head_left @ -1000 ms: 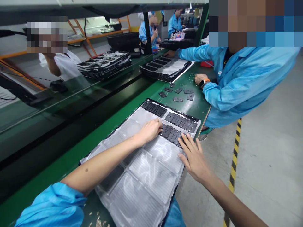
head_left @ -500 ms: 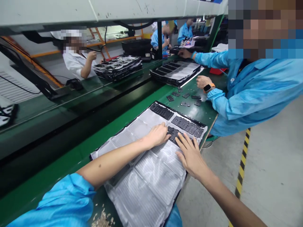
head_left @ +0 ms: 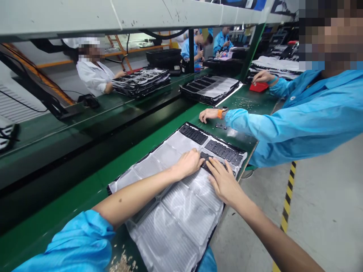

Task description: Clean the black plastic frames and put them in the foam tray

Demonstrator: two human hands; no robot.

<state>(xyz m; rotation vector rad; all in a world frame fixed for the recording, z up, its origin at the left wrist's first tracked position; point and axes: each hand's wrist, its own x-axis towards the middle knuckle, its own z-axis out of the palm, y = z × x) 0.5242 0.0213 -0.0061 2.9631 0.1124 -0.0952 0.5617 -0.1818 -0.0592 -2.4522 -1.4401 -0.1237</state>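
Note:
A black compartment tray under a translucent, ribbed white sheet (head_left: 170,234) lies in front of me. Rows of small flat black plates (head_left: 225,151) fill its far compartments. My left hand (head_left: 189,163) rests at the left end of the nearest row, its fingers bent and held together; what is under the fingertips is hidden. Over the same row lies my right hand (head_left: 225,181), fingers stretched out and touching the plates, nothing gripped. Part of that row (head_left: 205,155) shows between my hands.
A co-worker's hand (head_left: 208,115) is beyond the tray, near a loose black plate (head_left: 221,126); the other hand touches a red scoop-like container (head_left: 258,87). Stacked trays (head_left: 210,88) stand farther back. Small pale chips (head_left: 123,262) lie at the near edge. A beam (head_left: 85,17) crosses overhead.
My right hand has shifted slightly left along the row; my left hand is nearly still. The co-worker's watch hand moved left, the other to the red container. Fewer loose plates show.

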